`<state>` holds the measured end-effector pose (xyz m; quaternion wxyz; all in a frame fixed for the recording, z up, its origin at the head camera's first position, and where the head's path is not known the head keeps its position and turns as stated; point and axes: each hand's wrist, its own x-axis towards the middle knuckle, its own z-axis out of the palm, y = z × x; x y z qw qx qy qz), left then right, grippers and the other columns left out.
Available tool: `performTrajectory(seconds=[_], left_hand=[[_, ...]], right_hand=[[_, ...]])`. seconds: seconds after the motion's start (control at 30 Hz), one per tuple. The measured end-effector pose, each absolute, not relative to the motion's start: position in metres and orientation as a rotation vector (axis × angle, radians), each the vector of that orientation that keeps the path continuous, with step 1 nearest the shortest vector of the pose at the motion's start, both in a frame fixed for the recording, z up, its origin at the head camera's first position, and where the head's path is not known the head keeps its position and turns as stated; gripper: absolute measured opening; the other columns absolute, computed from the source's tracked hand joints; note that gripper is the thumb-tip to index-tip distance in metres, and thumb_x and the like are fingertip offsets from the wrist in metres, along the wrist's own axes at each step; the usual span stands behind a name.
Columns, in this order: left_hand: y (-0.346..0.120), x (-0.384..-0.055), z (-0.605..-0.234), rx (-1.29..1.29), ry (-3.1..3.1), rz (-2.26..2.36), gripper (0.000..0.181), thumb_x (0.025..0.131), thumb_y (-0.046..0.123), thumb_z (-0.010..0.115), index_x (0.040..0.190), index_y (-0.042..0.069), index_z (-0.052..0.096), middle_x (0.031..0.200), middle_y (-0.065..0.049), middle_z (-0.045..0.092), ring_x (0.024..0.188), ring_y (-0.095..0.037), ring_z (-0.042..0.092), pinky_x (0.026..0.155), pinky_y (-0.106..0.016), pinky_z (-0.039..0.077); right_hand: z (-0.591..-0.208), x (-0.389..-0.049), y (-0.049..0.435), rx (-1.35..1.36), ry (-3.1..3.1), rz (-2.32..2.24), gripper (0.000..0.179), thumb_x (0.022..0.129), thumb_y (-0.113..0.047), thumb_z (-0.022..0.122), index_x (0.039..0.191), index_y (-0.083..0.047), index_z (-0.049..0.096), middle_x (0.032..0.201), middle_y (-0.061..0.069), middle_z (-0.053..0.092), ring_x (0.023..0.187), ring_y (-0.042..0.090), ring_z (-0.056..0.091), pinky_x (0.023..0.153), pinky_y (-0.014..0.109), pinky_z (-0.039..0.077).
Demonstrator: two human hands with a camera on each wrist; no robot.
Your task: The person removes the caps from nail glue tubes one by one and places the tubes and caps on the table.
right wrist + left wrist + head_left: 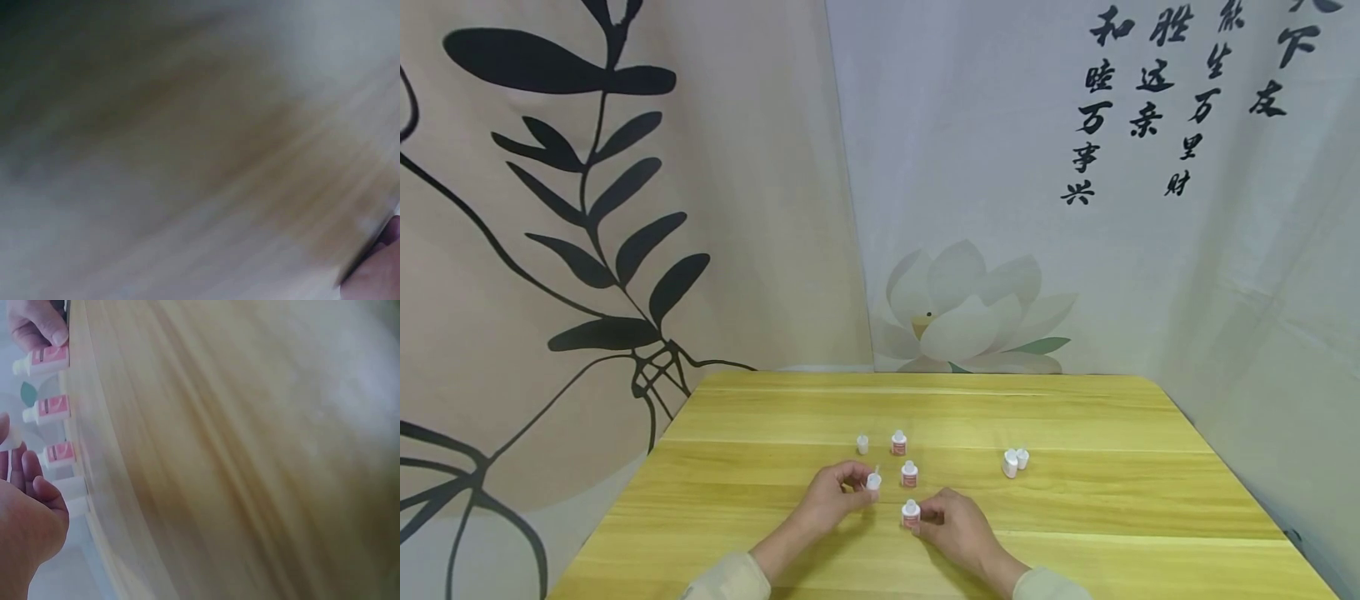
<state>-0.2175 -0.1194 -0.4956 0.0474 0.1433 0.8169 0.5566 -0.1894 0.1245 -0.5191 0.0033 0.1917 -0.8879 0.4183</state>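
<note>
My left hand [837, 494] pinches a small white cap [873, 482] by its side, just above the table; a thin pale piece shows at its top, too small to make out. With its fingertips, my right hand [958, 525] holds the nearest small white bottle [911, 515], which stands upright and has a red label. Behind it stand a second bottle [909, 474] and a third bottle [898, 442], roughly in a row. The left wrist view shows the held bottle [50, 359] against the right fingers. Only part of the right hand [375, 275] appears in the right wrist view.
Left of the farthest bottle stands a white cap [862, 444]. Two more white pieces, a larger one [1011, 464] and a smaller one [1022, 458], stand together on the right. The wooden table [1112, 517] meets a printed cloth backdrop [775, 208] at its far edge.
</note>
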Motion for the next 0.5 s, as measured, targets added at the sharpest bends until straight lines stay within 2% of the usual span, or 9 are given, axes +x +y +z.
performTrajectory(seconds=[0.17, 0.5], left_hand=[[-0.1194, -0.2174, -0.4959, 0.434, 2.509, 1.694, 0.017, 0.084, 0.012, 0.077, 0.099, 0.008, 0.069, 0.089, 0.0, 0.065, 0.086, -0.019, 0.056, 0.072, -0.026, 0.047], [-0.1218, -0.2149, -0.4956, 0.425, 2.486, 1.729, 0.02, 0.083, 0.012, 0.079, 0.099, 0.007, 0.068, 0.091, -0.002, 0.064, 0.085, -0.018, 0.054, 0.072, -0.027, 0.047]], right_hand=[[-0.5188, -0.1896, 0.1245, 0.601, -2.784, 1.313, 0.018, 0.083, -0.035, 0.079, 0.095, -0.022, 0.078, 0.083, -0.013, 0.058, 0.075, 0.002, 0.05, 0.066, 0.024, 0.042], [-0.5183, -0.1895, 0.1243, 0.596, -2.791, 1.316, 0.019, 0.083, -0.035, 0.079, 0.095, -0.021, 0.078, 0.082, -0.012, 0.058, 0.074, 0.003, 0.05, 0.065, 0.024, 0.042]])
